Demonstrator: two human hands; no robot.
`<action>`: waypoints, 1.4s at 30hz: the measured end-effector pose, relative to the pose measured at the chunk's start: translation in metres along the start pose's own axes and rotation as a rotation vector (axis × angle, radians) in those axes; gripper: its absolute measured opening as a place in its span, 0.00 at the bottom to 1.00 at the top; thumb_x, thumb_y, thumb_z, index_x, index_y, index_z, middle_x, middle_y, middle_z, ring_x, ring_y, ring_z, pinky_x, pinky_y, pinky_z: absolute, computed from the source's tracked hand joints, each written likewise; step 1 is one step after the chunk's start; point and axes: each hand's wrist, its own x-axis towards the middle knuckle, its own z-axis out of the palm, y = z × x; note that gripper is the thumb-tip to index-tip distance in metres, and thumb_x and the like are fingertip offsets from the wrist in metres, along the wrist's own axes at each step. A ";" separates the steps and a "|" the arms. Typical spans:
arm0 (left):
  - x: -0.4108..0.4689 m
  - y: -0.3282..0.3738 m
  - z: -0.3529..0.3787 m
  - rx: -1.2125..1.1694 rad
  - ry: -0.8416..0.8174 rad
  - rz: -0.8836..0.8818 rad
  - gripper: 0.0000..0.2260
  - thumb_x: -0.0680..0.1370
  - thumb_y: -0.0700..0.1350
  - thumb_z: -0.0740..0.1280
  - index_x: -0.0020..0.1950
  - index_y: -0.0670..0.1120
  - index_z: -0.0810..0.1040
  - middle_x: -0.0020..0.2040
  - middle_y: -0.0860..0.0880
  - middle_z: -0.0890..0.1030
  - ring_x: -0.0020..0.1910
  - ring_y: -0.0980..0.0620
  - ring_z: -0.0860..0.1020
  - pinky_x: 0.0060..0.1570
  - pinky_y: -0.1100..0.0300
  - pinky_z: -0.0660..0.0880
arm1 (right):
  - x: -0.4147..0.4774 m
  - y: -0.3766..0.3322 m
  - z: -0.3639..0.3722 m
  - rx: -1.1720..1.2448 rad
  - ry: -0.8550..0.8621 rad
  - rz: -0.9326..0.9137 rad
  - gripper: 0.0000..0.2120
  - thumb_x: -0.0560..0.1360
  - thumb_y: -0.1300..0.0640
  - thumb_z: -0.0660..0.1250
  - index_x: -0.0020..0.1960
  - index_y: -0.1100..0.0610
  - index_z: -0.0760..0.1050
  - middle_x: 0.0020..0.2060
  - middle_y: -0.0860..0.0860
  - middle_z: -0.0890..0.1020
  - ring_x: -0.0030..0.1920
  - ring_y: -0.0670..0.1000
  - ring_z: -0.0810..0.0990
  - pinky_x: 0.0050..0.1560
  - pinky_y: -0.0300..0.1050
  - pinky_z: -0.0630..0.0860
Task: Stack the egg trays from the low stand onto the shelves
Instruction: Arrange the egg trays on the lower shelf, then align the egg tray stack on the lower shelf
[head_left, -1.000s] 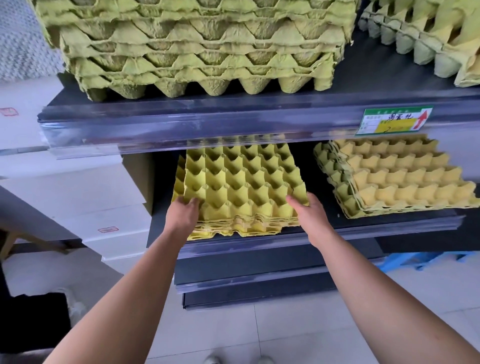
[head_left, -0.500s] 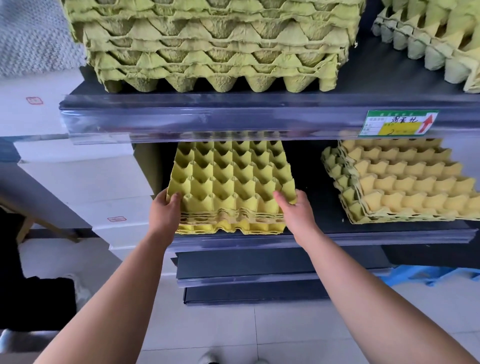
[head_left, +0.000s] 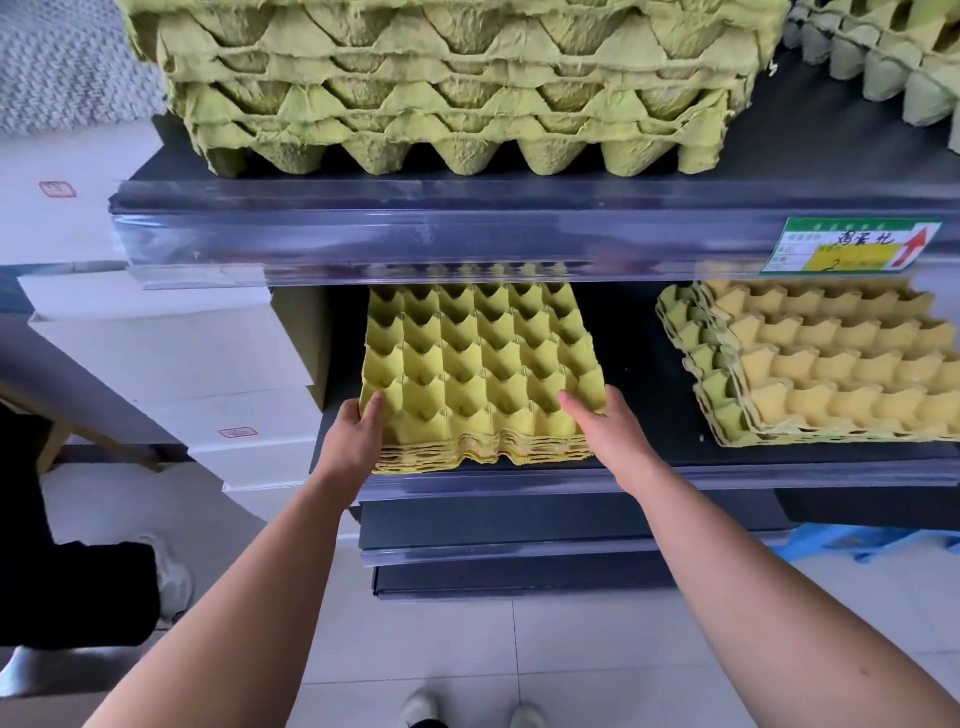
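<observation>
A thin stack of bright yellow egg trays (head_left: 480, 364) lies on the middle shelf (head_left: 675, 475), left of centre. My left hand (head_left: 356, 441) grips its near left corner, thumb on top. At the near right corner my right hand (head_left: 610, 434) holds the stack the same way. To the right on that shelf rests a second yellow tray stack (head_left: 826, 364). Above, the upper shelf (head_left: 415, 228) carries a tall stack of greenish trays (head_left: 457, 83) and another stack (head_left: 883, 62) at the far right.
White cardboard boxes (head_left: 171, 353) are piled left of the shelving. A price label (head_left: 852, 252) sits on the upper shelf's edge. Something blue (head_left: 878, 540) shows under the shelves at right. A person's dark leg and shoe (head_left: 104, 587) stand at the left; my shoes (head_left: 472, 714) are below.
The yellow stack has been shifted and squared on the middle shelf, and both hands have moved from its front edge to its near corners. The view has drifted closer.
</observation>
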 end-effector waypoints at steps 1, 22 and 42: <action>0.001 -0.001 0.002 0.010 0.009 0.016 0.23 0.82 0.58 0.58 0.66 0.41 0.71 0.60 0.39 0.78 0.57 0.41 0.75 0.60 0.48 0.72 | 0.001 0.001 -0.003 -0.038 0.011 -0.017 0.44 0.73 0.36 0.65 0.78 0.54 0.49 0.77 0.52 0.57 0.75 0.55 0.59 0.71 0.52 0.59; -0.042 0.004 0.031 0.123 0.209 0.126 0.30 0.74 0.49 0.74 0.73 0.48 0.65 0.59 0.51 0.77 0.58 0.47 0.75 0.50 0.59 0.65 | -0.002 0.011 -0.014 -0.562 0.008 -0.370 0.38 0.77 0.43 0.63 0.78 0.53 0.46 0.76 0.57 0.57 0.68 0.58 0.70 0.62 0.51 0.72; -0.135 0.101 0.138 0.768 0.099 0.703 0.20 0.78 0.52 0.66 0.66 0.43 0.77 0.64 0.44 0.78 0.62 0.38 0.73 0.58 0.47 0.70 | -0.063 0.035 -0.148 -0.709 0.383 -0.556 0.15 0.77 0.56 0.64 0.60 0.61 0.78 0.58 0.54 0.81 0.56 0.57 0.79 0.51 0.49 0.75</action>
